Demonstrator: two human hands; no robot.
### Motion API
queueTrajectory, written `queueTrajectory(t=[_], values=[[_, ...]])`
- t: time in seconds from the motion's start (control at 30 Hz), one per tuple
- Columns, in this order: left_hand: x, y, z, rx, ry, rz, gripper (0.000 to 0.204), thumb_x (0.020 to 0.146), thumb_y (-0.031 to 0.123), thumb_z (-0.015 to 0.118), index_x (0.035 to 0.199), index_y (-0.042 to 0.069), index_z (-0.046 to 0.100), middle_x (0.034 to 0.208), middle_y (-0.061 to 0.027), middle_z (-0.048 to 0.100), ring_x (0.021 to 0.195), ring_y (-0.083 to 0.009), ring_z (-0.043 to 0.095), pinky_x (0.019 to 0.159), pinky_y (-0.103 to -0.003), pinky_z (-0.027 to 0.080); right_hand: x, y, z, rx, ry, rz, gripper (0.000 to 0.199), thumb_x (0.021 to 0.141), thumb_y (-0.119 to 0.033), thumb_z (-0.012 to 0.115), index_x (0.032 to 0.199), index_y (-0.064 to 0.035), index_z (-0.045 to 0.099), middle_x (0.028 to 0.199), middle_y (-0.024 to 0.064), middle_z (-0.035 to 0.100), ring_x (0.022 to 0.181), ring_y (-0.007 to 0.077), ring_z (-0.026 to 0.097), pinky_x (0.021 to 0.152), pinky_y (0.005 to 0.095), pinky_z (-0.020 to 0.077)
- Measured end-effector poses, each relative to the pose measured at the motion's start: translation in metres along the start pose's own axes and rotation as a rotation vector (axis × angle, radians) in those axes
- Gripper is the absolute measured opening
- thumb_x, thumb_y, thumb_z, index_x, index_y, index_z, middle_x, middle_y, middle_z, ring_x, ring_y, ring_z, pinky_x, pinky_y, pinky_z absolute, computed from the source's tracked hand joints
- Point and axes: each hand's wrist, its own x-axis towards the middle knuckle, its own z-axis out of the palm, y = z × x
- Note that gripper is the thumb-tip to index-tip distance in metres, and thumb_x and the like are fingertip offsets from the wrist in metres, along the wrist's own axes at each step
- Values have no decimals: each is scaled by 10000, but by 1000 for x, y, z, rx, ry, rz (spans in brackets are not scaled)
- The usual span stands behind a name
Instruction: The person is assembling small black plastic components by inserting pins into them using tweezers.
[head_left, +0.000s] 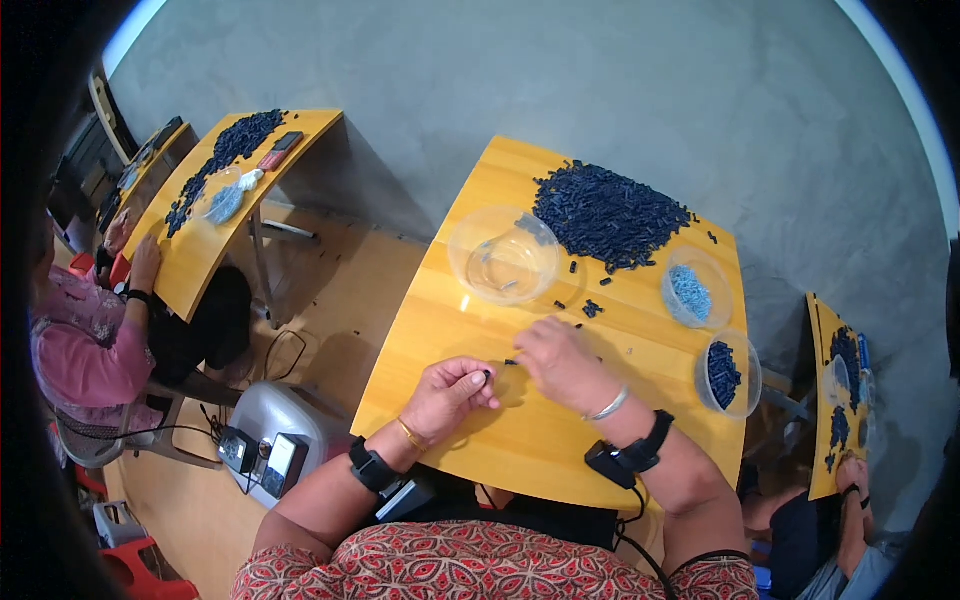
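My left hand (447,397) is closed above the front of the yellow table (420,340), thumb and forefinger pinching a small black plastic piece (487,376). To its right, my right hand (562,362) reaches over the table with bent fingers, slightly blurred. A tiny dark piece (511,362) shows beside its fingertips; whether they grip it is unclear. Beyond the hands lie a few loose black pieces (593,309) and a big heap of black pieces (610,215). A clear round bowl (460,262) with little in it stands at the left of the heap.
On the right stand a clear tub of small light-blue parts (690,293) and a tub of black pieces (723,375). People work at a left table (200,262) and a right table (822,470). A grey stool (318,415) holding devices and cables is at my left.
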Motion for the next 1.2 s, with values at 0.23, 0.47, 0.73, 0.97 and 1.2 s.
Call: queueTrajectory(t=[0.23, 0.47, 0.73, 0.97, 1.2], values=[[-1, 1, 2, 33, -13, 4, 117, 856, 77, 505, 928, 5, 563, 795, -56, 572, 721, -138, 558, 722, -316, 501, -3, -13, 14, -207, -39, -20, 79, 669, -72, 519, 737, -41, 492, 754, 99, 515, 777, 268, 498, 692, 373, 400], [-3, -2, 0, 10, 21, -4, 102, 850, 69, 512, 917, 15, 568, 809, -58, 575, 730, -144, 564, 723, -328, 506, -13, 23, -11, -80, 131, 216, 54, 736, -65, 520, 727, -19, 493, 720, 142, 532, 743, 313, 516, 665, 396, 420], [-2, 2, 1, 20, 65, -8, 105, 849, 60, 510, 927, 16, 565, 813, -59, 576, 733, -146, 565, 730, -328, 504, -26, 70, -34, 179, 273, 467, 96, 727, -55, 564, 718, 8, 492, 650, 184, 562, 616, 348, 558, 557, 378, 453], [-4, -5, 2, -8, 35, -13, 106, 847, 58, 513, 931, 19, 564, 813, -56, 578, 743, -153, 567, 732, -330, 501, -33, 91, -25, -27, 226, 464, 107, 725, -70, 565, 709, 4, 490, 676, 176, 567, 665, 353, 552, 593, 416, 440], [0, -2, 4, 5, 43, -16, 110, 846, 63, 518, 933, 15, 565, 802, -58, 577, 741, -153, 567, 724, -329, 500, -32, 103, -35, -54, 221, 516, 74, 734, -71, 549, 748, -6, 518, 693, 171, 572, 675, 355, 553, 603, 417, 445]])
